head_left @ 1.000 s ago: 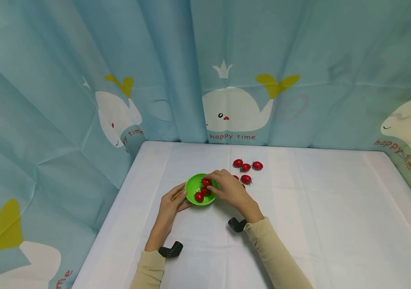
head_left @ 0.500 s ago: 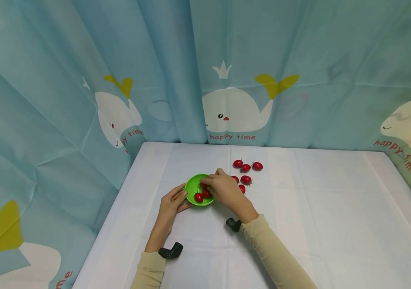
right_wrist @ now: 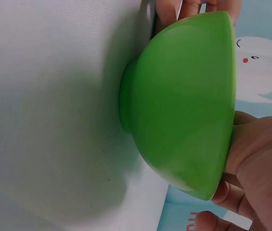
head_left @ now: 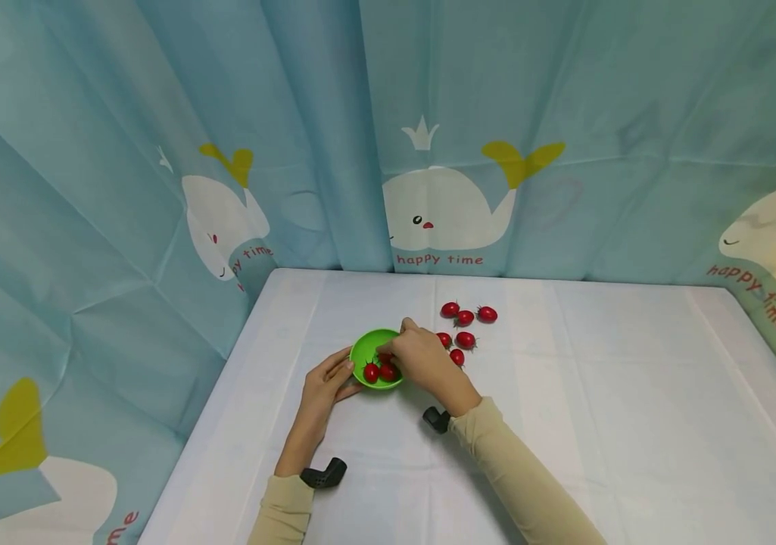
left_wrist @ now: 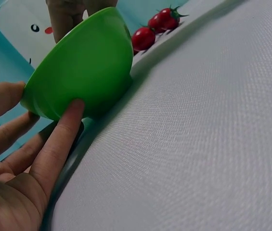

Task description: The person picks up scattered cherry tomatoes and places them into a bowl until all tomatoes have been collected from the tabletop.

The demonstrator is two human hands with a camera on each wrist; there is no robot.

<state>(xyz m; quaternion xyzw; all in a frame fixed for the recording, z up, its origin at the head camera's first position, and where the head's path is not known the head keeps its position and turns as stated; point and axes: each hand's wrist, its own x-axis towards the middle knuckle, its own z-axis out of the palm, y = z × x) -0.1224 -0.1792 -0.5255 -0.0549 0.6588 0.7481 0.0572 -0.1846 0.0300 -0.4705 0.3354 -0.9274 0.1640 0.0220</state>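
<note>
A bright green bowl [head_left: 363, 350] stands on the white-covered table, with several cherry tomatoes [head_left: 371, 372] inside it. My left hand [head_left: 319, 386] grips the bowl's left side. In the left wrist view its thumb is at the rim and a finger [left_wrist: 61, 139] presses the outer wall of the bowl [left_wrist: 87, 62]. My right hand [head_left: 425, 359] reaches over the right rim, its fingertips pinching a cherry tomato [head_left: 384, 357] that they partly hide. From the right wrist view, the bowl's wall hides these fingertips.
Several loose cherry tomatoes [head_left: 465, 341] lie on the table [head_left: 619, 409] right of and behind the bowl. A blue curtain [head_left: 306, 98] with whale prints hangs along the back and left. Each wrist wears a black device [head_left: 325, 473].
My right hand has shifted slightly left and lower into the bowl, its fingers closer together. The tomatoes inside have moved toward the bowl's near side. My left hand stays in place.
</note>
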